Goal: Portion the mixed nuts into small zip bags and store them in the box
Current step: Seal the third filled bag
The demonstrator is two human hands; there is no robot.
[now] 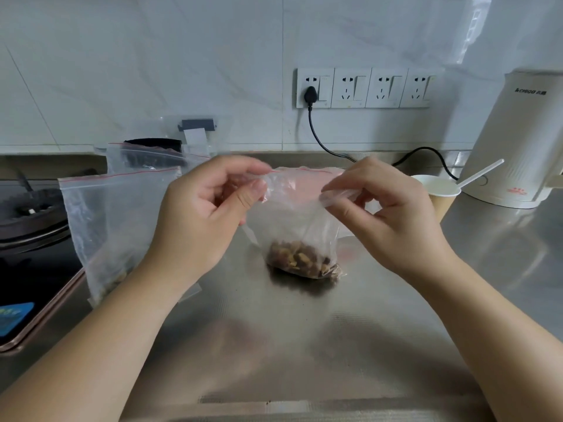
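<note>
Standing upright on the steel tabletop (396,300), a small zip bag (300,220) is being held by its top edge, its long axis running vertically and its red-lined mouth pointing up. The mixed nuts (303,258) are being kept in a heap at the bag's bottom, which is resting on the tabletop. The bag's upper left corner is being pinched by the left hand (201,214), thumb and curled fingers (246,194) closed on the plastic. The upper right corner is being pinched in the same way by the right hand (390,214), with the film gathered between its thumb and forefinger. To the left of the held bag, a second zip bag (112,226) is being propped upright, with a few nuts at its bottom; behind that one, a larger bag (146,158) with dark contents is being seen. To the right of the held bag, a paper cup (438,190) with a white spoon (478,175) is being flanked by a white kettle (515,141).
</note>
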